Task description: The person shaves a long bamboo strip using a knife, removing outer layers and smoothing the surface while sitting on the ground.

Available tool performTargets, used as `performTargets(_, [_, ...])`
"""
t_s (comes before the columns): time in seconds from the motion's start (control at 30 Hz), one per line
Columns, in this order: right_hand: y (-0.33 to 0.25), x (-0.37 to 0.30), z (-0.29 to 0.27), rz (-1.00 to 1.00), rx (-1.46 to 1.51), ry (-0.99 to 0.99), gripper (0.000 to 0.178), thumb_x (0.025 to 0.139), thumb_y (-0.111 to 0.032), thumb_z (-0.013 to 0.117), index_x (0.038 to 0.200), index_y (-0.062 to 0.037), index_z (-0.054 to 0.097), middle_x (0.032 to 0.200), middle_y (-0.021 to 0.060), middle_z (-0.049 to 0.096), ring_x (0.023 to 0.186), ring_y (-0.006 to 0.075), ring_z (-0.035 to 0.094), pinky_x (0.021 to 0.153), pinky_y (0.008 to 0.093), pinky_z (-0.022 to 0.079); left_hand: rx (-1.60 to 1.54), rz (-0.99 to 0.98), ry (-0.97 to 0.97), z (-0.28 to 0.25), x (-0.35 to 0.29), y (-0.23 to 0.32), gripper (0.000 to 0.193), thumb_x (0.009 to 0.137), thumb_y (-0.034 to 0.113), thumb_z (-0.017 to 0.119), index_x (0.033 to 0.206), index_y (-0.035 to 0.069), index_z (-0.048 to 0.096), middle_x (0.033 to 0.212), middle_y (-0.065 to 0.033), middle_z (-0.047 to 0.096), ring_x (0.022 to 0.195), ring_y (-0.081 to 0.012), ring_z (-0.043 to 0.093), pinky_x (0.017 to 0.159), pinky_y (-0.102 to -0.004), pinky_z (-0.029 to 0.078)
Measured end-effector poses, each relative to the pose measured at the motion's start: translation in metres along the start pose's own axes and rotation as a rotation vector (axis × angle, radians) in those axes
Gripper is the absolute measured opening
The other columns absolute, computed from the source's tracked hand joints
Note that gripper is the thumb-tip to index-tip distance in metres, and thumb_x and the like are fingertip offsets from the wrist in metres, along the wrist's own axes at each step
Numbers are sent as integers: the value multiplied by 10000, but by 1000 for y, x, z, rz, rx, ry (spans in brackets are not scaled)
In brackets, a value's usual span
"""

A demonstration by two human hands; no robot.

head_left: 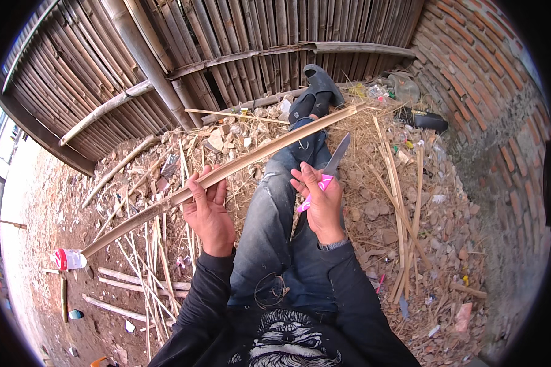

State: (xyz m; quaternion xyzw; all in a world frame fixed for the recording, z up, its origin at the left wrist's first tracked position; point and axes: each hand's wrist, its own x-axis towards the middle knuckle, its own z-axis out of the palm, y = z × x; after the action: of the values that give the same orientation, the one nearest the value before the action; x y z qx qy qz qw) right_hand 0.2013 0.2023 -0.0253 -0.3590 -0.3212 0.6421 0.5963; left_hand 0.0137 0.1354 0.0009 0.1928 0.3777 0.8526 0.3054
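Observation:
A long split bamboo strip (260,153) slants across my lap, its far right end lying over my shins. My left hand (209,211) is closed round it near the middle, thumb on the near side. In my right hand (321,202) is a knife (337,156) with a pink handle, its grey blade pointing up and away. The blade stands apart from the bamboo, to the right of it. My legs in worn jeans (260,238) stretch out beneath both hands.
A bamboo wall (245,30) stands ahead, a brick wall (490,73) at right. Thin bamboo strips (398,202) lie right of my legs; several poles (144,284) and strips lie at left. A red-and-white cup (70,259) is by the strip's left end. Rubble covers the ground.

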Motion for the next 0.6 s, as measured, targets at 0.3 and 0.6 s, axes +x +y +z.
performTargets(0.3, [14, 45, -21, -184, -148, 168, 338, 959, -3, 743, 856, -97, 435, 1094, 194, 732, 846, 303, 783, 629, 337, 652, 27, -815, -292, -32, -59, 0, 461, 1104, 350, 559, 1386, -13, 533, 1293, -250, 685, 1164, -316, 715, 929, -361, 602])
performTargets(0.6, [-12, 69, -45, -100, -400, 124, 355, 910, 2, 782, 771, -91, 469, 931, 149, 775, 765, 158, 753, 565, 291, 610, 1408, 245, -779, -123, -22, 4, 339, 982, 328, 707, 1059, -2, 708, 768, -185, 698, 711, -431, 674, 706, -469, 543])
